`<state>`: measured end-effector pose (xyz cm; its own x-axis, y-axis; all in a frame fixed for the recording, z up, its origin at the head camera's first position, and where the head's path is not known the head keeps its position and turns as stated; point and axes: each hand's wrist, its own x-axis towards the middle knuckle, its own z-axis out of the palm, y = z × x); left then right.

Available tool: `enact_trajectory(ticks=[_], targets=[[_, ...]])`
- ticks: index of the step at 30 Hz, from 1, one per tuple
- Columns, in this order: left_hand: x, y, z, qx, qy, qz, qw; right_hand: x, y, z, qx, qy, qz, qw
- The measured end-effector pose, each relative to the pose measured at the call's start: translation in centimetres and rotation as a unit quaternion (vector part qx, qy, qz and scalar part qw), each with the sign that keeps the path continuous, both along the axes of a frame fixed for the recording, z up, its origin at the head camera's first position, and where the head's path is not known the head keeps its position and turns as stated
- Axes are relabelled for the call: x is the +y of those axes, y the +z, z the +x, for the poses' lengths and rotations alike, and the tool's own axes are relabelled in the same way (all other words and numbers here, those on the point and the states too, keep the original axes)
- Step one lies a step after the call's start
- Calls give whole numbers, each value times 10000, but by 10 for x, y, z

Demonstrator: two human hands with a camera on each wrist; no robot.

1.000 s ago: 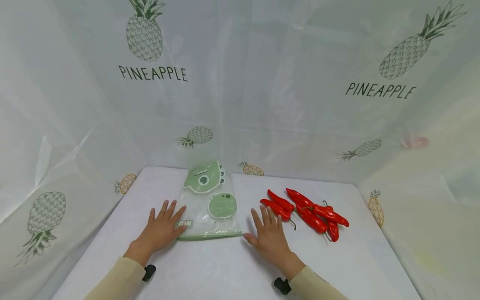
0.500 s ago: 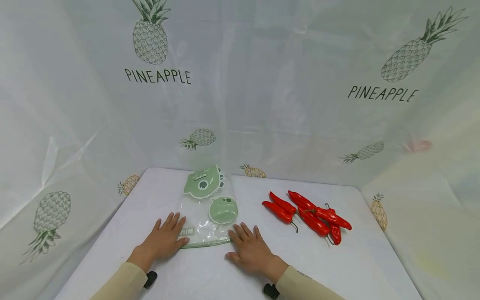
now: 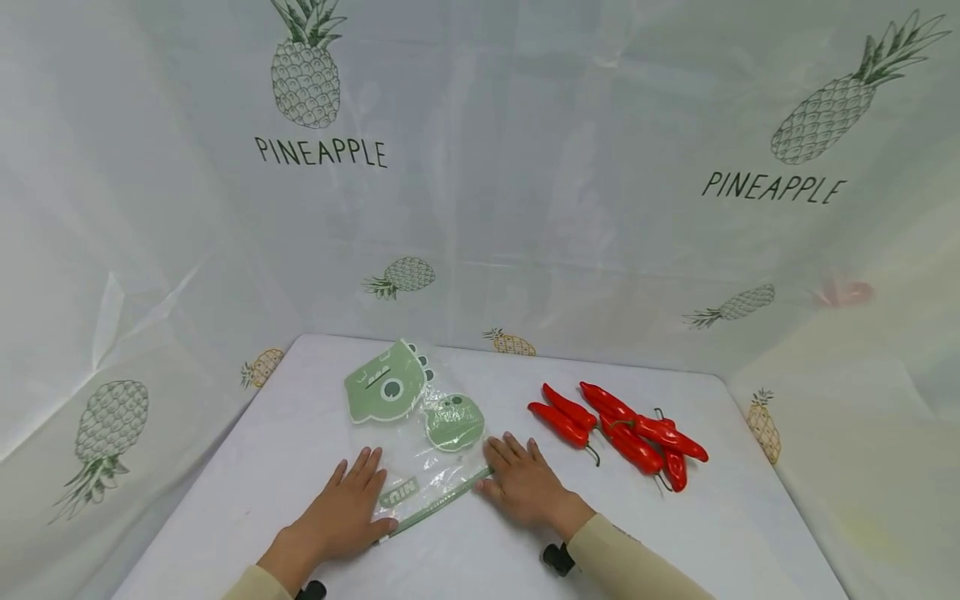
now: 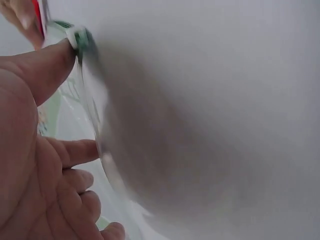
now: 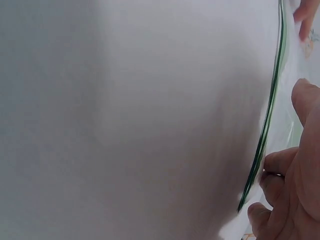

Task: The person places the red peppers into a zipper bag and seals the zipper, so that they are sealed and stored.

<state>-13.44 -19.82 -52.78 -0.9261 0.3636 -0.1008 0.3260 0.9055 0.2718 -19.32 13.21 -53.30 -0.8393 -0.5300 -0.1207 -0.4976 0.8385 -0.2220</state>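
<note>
A clear zip bag (image 3: 455,423) with green dinosaur prints lies flat and slanted on the white table. Its green zip edge (image 3: 442,502) faces me. My left hand (image 3: 337,512) rests on the bag's lower left corner, fingers extended. The left wrist view has that thumb against the green zip end (image 4: 81,41). On the right side of the bag lies my right hand (image 3: 525,483), its fingertips touching the bag near the zip's right end. In the right wrist view, the fingers (image 5: 280,162) are beside the green zip strip (image 5: 270,105).
Several red chili peppers (image 3: 633,446) lie in a loose pile to the right of the right hand. A whitish curtain (image 3: 525,208) printed with pineapples surrounds the table (image 3: 285,417) at the back and sides.
My right hand has moved left from beside the peppers onto the bag's right side. The bag has turned counterclockwise, its lower left corner now nearer me, and my left hand has come nearer too.
</note>
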Motion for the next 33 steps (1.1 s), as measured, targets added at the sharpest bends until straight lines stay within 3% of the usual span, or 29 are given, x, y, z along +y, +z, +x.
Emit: enact_trajectory(ticks=[5, 10, 15, 19, 23, 27, 30, 33], targets=[[16, -4, 7, 204, -411, 113, 9989, 4, 3, -10, 3, -49, -54, 10000], [34, -2, 15, -17, -614, 391, 9973, 3, 6, -22, 43, -112, -33, 9999], [54, 5, 24, -235, -722, 281, 9967, 1, 6, -33, 15, -274, 95, 9996], [67, 14, 29, -32, -911, 6, 9958, 2, 6, -37, 12, -361, 227, 9991], [73, 16, 25, 699, -1155, -334, 9903, 3, 4, -39, 51, -399, 259, 9989], [72, 11, 12, 1278, -1144, -342, 9846, 3, 2, -38, 47, -461, 200, 9987], [69, 8, 3, 1259, -1022, -251, 9864, 1, 0, -34, 29, -472, 57, 9989], [67, 7, -3, 999, -862, -195, 9911, -1, -2, -29, -38, -477, -79, 9988]])
